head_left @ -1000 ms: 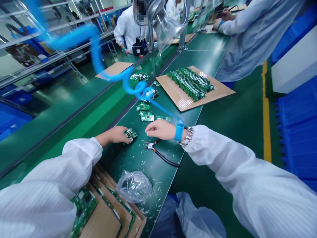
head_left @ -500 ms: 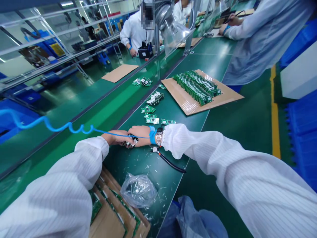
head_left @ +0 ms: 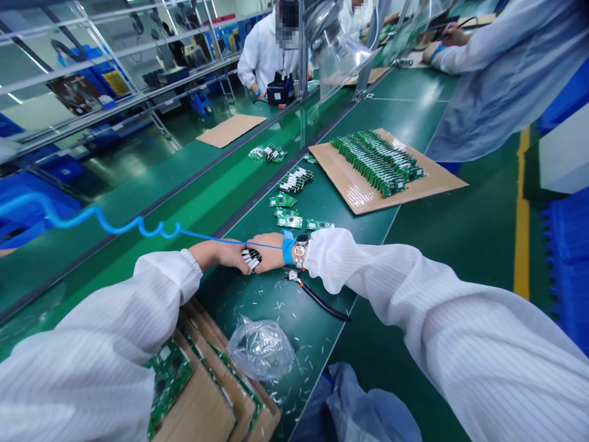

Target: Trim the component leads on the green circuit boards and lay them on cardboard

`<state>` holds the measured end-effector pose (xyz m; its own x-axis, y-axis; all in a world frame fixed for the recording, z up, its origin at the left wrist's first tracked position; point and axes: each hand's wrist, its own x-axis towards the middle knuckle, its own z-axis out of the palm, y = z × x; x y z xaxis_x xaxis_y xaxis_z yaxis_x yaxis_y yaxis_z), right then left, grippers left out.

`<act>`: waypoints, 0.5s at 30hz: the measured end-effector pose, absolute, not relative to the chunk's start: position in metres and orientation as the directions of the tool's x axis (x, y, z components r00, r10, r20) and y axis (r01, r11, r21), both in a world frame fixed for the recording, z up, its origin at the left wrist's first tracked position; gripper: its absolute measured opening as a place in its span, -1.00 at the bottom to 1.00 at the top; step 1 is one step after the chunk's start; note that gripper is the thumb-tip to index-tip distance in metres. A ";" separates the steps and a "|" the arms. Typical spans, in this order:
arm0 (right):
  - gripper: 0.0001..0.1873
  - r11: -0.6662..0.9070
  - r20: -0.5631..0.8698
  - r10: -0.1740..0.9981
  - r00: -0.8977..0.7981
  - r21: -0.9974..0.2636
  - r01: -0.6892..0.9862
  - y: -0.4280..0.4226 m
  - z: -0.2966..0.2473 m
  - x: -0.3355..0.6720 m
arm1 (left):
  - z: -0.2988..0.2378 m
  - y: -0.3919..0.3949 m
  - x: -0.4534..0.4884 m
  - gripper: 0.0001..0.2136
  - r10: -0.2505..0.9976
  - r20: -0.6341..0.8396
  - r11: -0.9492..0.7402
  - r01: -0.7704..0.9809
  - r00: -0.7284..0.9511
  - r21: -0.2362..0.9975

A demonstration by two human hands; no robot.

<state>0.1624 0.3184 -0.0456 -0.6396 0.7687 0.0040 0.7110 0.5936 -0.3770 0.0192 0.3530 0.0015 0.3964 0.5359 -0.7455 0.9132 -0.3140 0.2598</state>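
Observation:
Both my hands meet over the green bench around a small stack of circuit boards [head_left: 251,258], whose black and white edges show between them. My left hand [head_left: 223,255] closes on the stack from the left. From the far side my right hand [head_left: 268,250] wraps the same stack, its fingertips mostly hidden. A blue strap and a watch [head_left: 300,250] sit on my right wrist, with a blue coiled cord [head_left: 151,228] running to it. Below that wrist lies a pair of cutters [head_left: 319,298] with dark handles. Loose green circuit boards [head_left: 289,220] lie just beyond my hands.
A cardboard sheet [head_left: 444,182] bears rows of upright circuit boards [head_left: 377,161]. More boards [head_left: 296,179] lie by the belt [head_left: 202,205]. Near me are a clear plastic bag [head_left: 261,350], scattered clippings and stacked cardboard [head_left: 197,399] with boards between. Co-workers [head_left: 267,55] are at the benches beyond.
My view has shifted slightly, so the bench contents appear a little farther right. My hands stay together on the stack, whose edges now show more clearly. My left sleeve uncovers more of a green board.

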 end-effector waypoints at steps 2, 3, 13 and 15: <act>-0.45 0.580 0.000 0.775 -0.632 -0.396 0.712 0.318 -0.046 0.161 | 0.001 0.346 0.020 -0.73 0.591 -0.718 -0.366 0.915 0.368 0.168; -0.45 0.573 -0.002 0.778 -0.628 -0.407 0.711 0.319 -0.047 0.161 | 0.000 0.342 0.020 -0.71 0.625 -0.696 -0.382 0.916 0.353 0.120; -0.35 0.375 -0.119 0.861 -0.494 -0.507 0.776 0.314 -0.051 0.169 | -0.013 0.309 0.023 -0.67 0.820 -0.489 -0.410 0.901 0.297 -0.140; -0.35 0.327 -0.156 0.873 -0.463 -0.517 0.791 0.313 -0.050 0.169 | -0.015 0.308 0.024 -0.67 0.832 -0.464 -0.417 0.895 0.304 -0.160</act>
<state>0.1692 0.3127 -0.0505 -0.4629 0.8726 -0.1557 0.7908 0.3272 -0.5172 0.0235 0.3082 -0.0146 0.3043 0.8320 -0.4638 0.8950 -0.4165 -0.1599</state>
